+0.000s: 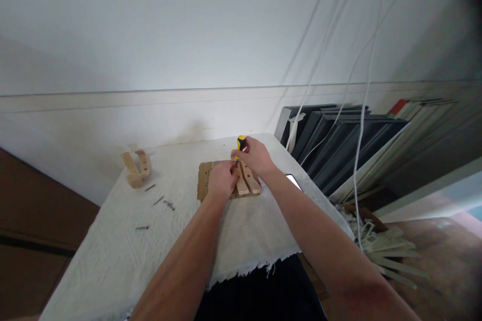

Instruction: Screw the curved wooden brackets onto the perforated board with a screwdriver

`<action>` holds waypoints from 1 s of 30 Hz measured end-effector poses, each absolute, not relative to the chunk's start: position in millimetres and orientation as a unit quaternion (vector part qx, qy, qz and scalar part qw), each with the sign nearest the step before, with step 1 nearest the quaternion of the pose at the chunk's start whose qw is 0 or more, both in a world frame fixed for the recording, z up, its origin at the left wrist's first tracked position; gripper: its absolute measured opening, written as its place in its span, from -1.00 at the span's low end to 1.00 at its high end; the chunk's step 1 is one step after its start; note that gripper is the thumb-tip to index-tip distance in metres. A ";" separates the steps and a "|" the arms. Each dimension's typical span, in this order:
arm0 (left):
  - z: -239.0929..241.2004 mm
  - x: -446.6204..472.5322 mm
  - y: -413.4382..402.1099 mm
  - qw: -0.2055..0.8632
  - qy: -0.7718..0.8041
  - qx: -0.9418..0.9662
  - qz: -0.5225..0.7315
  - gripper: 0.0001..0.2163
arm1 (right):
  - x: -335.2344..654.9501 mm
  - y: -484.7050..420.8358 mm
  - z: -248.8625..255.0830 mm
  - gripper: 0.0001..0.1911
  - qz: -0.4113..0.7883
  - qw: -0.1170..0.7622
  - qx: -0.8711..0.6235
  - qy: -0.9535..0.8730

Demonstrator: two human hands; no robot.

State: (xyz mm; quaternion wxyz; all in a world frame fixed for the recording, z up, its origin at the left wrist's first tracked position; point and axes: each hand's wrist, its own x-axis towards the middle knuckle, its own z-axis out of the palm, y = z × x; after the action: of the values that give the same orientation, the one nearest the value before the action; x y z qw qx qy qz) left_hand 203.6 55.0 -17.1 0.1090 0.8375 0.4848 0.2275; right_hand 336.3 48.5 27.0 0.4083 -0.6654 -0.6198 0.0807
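My right hand (255,157) is closed around a screwdriver with a yellow and black handle (240,141), held upright over a wooden assembly (205,180) of a flat board with light wooden slats (249,184) on it. My left hand (222,180) rests on the board with its fingers pinched at the screwdriver's tip; what they pinch is too small to make out. The assembly lies on a table covered with a white cloth (150,241).
A curved wooden piece with holes (136,168) lies at the table's far left. Several loose screws (162,202) are scattered on the cloth. A phone (294,181) lies at the right edge. Dark panels (339,145), hanging white cords (361,125) and wood strips (387,256) stand to the right.
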 end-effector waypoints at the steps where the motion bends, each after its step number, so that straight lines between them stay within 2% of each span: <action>1: -17.0 203.6 55.2 0.112 0.487 0.836 0.226 -0.70 | 336.9 49.1 26.8 -0.79 0.074 0.407 -0.669 -0.617; 3: -16.0 204.0 55.2 0.117 0.491 0.835 0.219 -0.70 | 338.7 49.2 26.8 -0.76 0.076 0.401 -0.669 -0.621; 6: -14.1 204.7 54.7 0.109 0.494 0.837 0.209 -0.73 | 342.2 46.5 27.2 -0.85 0.139 0.389 -0.623 -0.664; 9: -13.1 205.2 54.6 0.098 0.495 0.838 0.208 -0.75 | 344.7 42.5 27.4 -0.76 0.184 0.382 -0.580 -0.696; 15: -12.7 204.8 54.8 0.106 0.490 0.839 0.209 -0.74 | 341.2 41.9 31.6 -0.78 0.158 0.371 -0.580 -0.708; 20: -13.2 204.6 54.0 0.117 0.490 0.838 0.211 -0.73 | 339.7 46.4 32.8 -0.90 0.126 0.369 -0.605 -0.694; 25: -17.4 206.2 55.7 0.133 0.503 0.824 0.225 -0.71 | 341.0 49.4 25.8 -0.71 0.087 0.393 -0.688 -0.605; 30: -20.7 205.8 57.6 0.134 0.502 0.822 0.232 -0.72 | 342.1 47.6 26.1 -0.82 0.132 0.403 -0.654 -0.626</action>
State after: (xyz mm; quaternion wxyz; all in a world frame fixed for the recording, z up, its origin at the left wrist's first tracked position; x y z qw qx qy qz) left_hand 205.8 57.6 -20.7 0.1341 0.8222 0.5019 0.2325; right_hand 342.1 47.6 26.1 0.4031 -0.6541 -0.6263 0.1319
